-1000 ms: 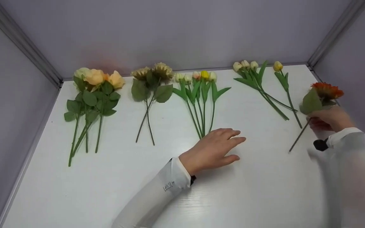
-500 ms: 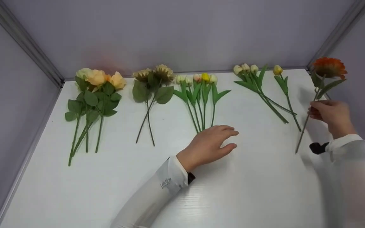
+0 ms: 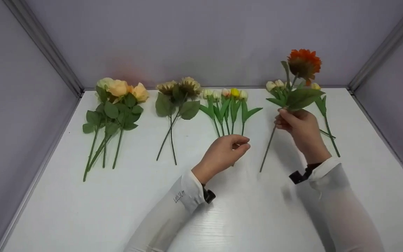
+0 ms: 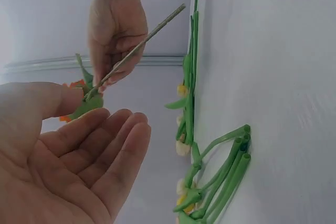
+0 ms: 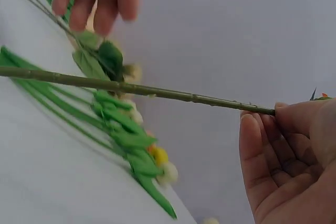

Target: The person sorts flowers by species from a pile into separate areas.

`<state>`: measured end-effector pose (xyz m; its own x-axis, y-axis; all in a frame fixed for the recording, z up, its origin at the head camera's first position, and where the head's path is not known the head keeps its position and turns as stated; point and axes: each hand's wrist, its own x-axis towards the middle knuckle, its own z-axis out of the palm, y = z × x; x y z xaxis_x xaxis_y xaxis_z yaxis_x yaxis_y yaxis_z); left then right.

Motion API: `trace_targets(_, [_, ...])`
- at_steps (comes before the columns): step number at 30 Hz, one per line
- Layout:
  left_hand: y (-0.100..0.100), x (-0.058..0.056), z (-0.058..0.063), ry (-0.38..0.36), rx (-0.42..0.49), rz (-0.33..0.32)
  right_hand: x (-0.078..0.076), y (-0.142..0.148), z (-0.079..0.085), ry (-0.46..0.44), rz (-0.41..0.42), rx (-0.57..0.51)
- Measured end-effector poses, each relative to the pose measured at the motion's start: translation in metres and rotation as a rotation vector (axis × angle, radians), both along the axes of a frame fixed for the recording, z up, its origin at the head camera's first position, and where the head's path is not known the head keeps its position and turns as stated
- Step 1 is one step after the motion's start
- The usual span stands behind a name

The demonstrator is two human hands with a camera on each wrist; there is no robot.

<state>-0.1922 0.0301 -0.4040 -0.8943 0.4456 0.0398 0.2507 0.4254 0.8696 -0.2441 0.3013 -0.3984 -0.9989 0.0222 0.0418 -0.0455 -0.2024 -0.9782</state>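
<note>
An orange flower (image 3: 304, 64) with green leaves is held up off the table, its head at the top. My right hand (image 3: 301, 129) pinches its stem just below the leaves. In the right wrist view the brown-green stem (image 5: 157, 92) runs from thumb and fingertips across the picture. My left hand (image 3: 222, 150) hovers over the lower stems of the middle tulips (image 3: 235, 108) and holds nothing. Its fingers are loosely bent and its thumb stands apart from them in the left wrist view, where the stem overlaps the space near the thumb tip.
Peach roses (image 3: 119, 87) lie at the far left, with two cream sunflower-like flowers (image 3: 189, 87) beside them. White tulips (image 3: 273, 92) and a single yellow tulip (image 3: 322, 105) lie behind my right hand. Grey walls (image 3: 201, 42) enclose the white table (image 3: 61, 210) at back and sides.
My right hand has lifted the orange flower from the right edge and carried it left, over the white tulips. My left hand has shifted slightly left, its fingers now closer to the thumb.
</note>
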Motion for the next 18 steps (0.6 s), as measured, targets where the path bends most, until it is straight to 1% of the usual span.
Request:
trace_targets(2, [-0.002,-0.004,-0.001,-0.047,0.037,0.017,0.0,-0.02,0.002,0.033,0.044,-0.006])
trace_targets(5, [-0.004,-0.007,-0.003,-0.121,0.125,0.033,0.0,-0.045,0.003,0.061,0.083,0.007])
trace_targets(8, [-0.007,-0.01,-0.005,-0.178,0.226,0.033,0.002,-0.061,0.001,0.068,0.104,0.017])
trace_targets(9, [-0.008,-0.011,-0.006,-0.187,0.247,0.031,0.002,-0.064,0.0,0.064,0.108,0.016])
trace_targets(13, [-0.009,-0.013,-0.007,-0.208,0.278,0.031,0.002,-0.071,-0.003,0.049,0.129,0.015])
trace_targets(18, [-0.009,-0.014,-0.008,-0.225,0.281,0.045,0.003,-0.072,-0.007,0.029,0.14,0.012])
